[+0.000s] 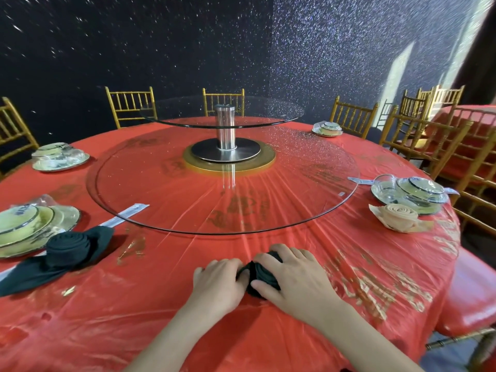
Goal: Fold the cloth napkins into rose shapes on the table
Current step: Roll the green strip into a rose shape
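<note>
Head view. A round tabletop (161,312) under a red plastic cover fills the frame.

At lower centre, both hands work on a black napkin (264,273), which is rolled into a tight coil and rests on the cover near the front edge.
- The left hand (220,280) is at the coil's left side. Its fingers curl against the cloth, so the grip is closed on the napkin.
- The right hand (294,275) lies over the top and right side. Its fingers spread across the coil and its thumb is set against the near face, so this grip is also closed on the napkin.

At lower left, a finished black rose (68,248) sits on its spread tails, touching a stack of wrapped dishes (29,224).

At right, a beige rose (400,216) stands just beside another wrapped dish set (413,191).

A glass turntable (222,189) occupies the centre. A metal post (225,130) rises from it and carries a smaller glass disc (268,114).

Gold chairs (131,103) ring the far edge.
</note>
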Tool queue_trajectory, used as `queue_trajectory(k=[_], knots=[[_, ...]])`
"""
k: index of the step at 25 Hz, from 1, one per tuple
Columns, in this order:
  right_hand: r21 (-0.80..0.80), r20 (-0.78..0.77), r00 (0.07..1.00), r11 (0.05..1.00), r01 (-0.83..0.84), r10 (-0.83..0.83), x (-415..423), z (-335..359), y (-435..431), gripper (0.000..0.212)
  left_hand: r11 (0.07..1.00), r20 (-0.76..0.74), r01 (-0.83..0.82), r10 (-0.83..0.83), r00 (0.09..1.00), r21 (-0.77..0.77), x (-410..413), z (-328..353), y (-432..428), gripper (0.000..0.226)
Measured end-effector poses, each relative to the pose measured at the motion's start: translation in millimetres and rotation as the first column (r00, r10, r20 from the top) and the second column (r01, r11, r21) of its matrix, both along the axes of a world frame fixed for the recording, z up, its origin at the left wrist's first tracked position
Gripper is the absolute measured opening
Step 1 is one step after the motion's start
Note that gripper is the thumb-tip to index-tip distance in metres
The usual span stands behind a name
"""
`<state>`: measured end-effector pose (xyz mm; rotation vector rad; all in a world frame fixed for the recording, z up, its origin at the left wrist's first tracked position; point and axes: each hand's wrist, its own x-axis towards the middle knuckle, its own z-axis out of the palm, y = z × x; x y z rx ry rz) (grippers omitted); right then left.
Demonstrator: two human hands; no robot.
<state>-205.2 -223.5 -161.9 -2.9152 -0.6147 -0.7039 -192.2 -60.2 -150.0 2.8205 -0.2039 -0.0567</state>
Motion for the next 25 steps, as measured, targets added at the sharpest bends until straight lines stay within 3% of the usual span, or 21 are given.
queue_trajectory(k=[12, 14, 16, 18, 20, 22, 23, 25], knots=[[-0.015, 0.134, 0.991, 1.0, -0.005, 0.007, 5.8, -17.6, 1.8, 0.029, 0.999, 0.1, -0.023, 0.018, 0.995, 0.045, -1.8, -5.7, 22.5, 0.022], [-0.025, 0.128, 0.992, 1.0, -0.004, 0.007, 3.8, -16.1, 3.5, 0.031, 0.999, 0.151, -0.01, 0.015, 0.988, -0.036, -3.3, -5.1, 21.2, 0.015], [-0.014, 0.105, 0.994, 1.0, 0.017, -0.015, 2.0, -13.0, 5.7, 0.037, 0.975, 0.301, 0.089, -0.023, 0.953, -0.205, -6.3, -2.5, 17.5, 0.005], [0.03, 0.047, 0.998, 0.998, 0.05, -0.051, -1.3, -7.2, 9.5, 0.055, 0.923, 0.406, 0.286, -0.166, 0.899, -0.257, -10.6, -1.6, 10.0, 0.011], [0.047, -0.071, 0.997, 0.998, 0.038, -0.035, -2.7, 0.7, 7.5, 0.082, 0.889, 0.408, 0.395, -0.279, 0.869, -0.232, -16.0, -7.8, 4.2, 0.021], [0.156, -0.356, 0.933, 0.988, 0.012, 0.045, -4.0, 12.7, -8.1, 0.106, 0.887, 0.427, 0.406, -0.286, 0.858, -0.221, -17.0, -13.6, 3.0, 0.022], [0.251, -0.454, 0.886, 0.968, 0.022, 0.097, -4.0, 18.3, -18.6, 0.112, 0.888, 0.443, 0.401, -0.274, 0.854, -0.224, -16.7, -13.0, 3.3, 0.023], [0.435, -0.481, 0.868, 0.894, 0.109, 0.128, -4.7, 23.9, -42.0, 0.106, 0.898, 0.449, 0.387, -0.263, 0.854, -0.21, -15.5, -8.9, 1.2, 0.03]])
